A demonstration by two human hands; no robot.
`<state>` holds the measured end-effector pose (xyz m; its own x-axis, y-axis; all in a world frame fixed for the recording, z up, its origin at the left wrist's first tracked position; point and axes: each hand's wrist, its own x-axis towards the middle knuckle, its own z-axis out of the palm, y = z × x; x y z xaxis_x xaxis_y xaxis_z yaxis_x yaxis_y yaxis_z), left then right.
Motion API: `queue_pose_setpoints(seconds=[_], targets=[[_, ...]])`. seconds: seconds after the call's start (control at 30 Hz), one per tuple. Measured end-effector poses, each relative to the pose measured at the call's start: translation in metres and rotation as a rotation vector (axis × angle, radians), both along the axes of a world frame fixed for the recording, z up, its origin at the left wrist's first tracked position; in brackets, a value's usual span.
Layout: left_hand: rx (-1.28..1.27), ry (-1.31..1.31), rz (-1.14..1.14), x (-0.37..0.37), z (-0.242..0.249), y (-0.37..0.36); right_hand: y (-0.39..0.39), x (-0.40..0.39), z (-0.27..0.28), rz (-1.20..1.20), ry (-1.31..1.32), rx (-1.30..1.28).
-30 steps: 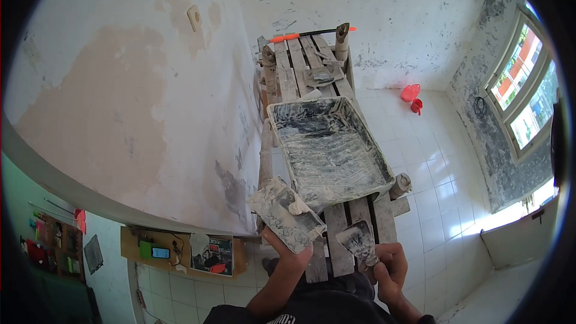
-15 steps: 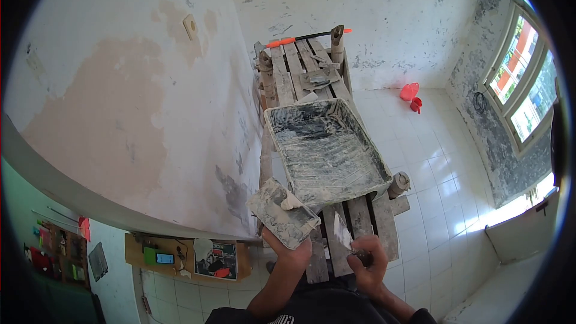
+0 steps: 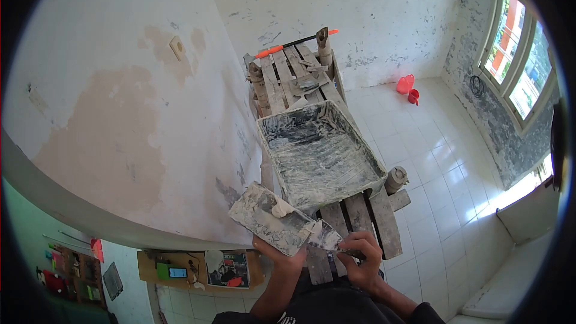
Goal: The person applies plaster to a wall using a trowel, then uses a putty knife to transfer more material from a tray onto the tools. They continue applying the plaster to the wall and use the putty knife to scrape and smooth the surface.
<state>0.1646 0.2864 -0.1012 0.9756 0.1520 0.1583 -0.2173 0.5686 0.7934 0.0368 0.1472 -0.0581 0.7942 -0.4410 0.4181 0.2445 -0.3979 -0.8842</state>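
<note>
Two hands engaged: left hand point(image 3: 277, 251) grips the plaster hawk point(image 3: 270, 219), while right hand point(image 3: 359, 253), clenching the putty knife point(image 3: 327, 237), has swung its blade against the hawk's edge.

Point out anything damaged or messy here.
The wall has a big bare brown patch where the coating is gone. The tray on the plank platform is caked with dried grey plaster.

Plaster-crusted matt hawk board point(image 3: 269, 219) & metal putty knife point(image 3: 324, 237), rough caked mixing tray point(image 3: 318, 153), raw wood scaffold planks point(image 3: 375, 219), glossy tiled floor point(image 3: 420, 144).
</note>
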Motion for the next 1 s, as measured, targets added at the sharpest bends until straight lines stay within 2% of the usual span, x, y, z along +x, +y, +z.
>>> queue_pose_setpoints(seconds=[0.1, 0.13, 0.2, 0.23, 0.3, 0.33, 0.4, 0.47, 0.53, 0.73, 0.8, 0.83, 0.9, 0.93, 1.0], targets=[[-0.122, 0.08, -0.031, -0.005, 0.018, -0.002, -0.005, -0.003, 0.007, 0.042, 0.006, 0.014], [-0.117, 0.075, -0.034, -0.003, 0.006, 0.002, -0.007, -0.003, 0.008, 0.052, 0.003, 0.003], [0.641, -0.15, 0.202, 0.003, -0.022, 0.014, -0.006, -0.004, 0.01, 0.058, -0.006, -0.004], [0.645, -0.155, 0.2, 0.003, -0.025, 0.013, -0.005, -0.006, 0.01, 0.047, 0.012, 0.006], [0.925, -0.57, 0.51, 0.002, -0.009, 0.003, -0.001, -0.008, 0.01, 0.034, 0.025, 0.017], [0.926, -0.576, 0.509, 0.0, -0.004, 0.005, 0.002, -0.01, 0.01, 0.023, 0.032, 0.024], [1.094, -0.745, 0.551, -0.001, 0.001, 0.01, 0.005, -0.01, 0.011, 0.008, 0.034, 0.034], [1.1, -0.753, 0.597, 0.001, -0.006, 0.01, 0.008, -0.011, 0.013, 0.031, 0.073, 0.171], [1.105, -0.756, 0.644, -0.001, -0.011, 0.012, 0.009, -0.011, 0.009, 0.029, 0.055, 0.178], [1.073, -0.672, 0.496, -0.008, -0.004, 0.009, 0.009, -0.01, 0.01, 0.023, 0.046, 0.168], [1.242, -0.702, 0.54, -0.006, -0.014, 0.014, 0.007, -0.011, 0.016, 0.008, 0.063, 0.179], [1.243, -0.698, 0.542, -0.007, -0.02, 0.008, 0.003, -0.01, 0.019, -0.035, 0.02, 0.151], [0.341, 0.001, 0.312, -0.006, -0.006, -0.019, -0.009, -0.01, 0.028, -0.068, -0.022, 0.122], [0.341, 0.004, 0.318, -0.004, 0.008, -0.02, -0.019, -0.01, 0.034, -0.064, -0.037, 0.067], [0.029, 0.357, 0.098, -0.004, 0.034, -0.014, -0.039, -0.008, 0.053, -0.035, -0.015, -0.012]])
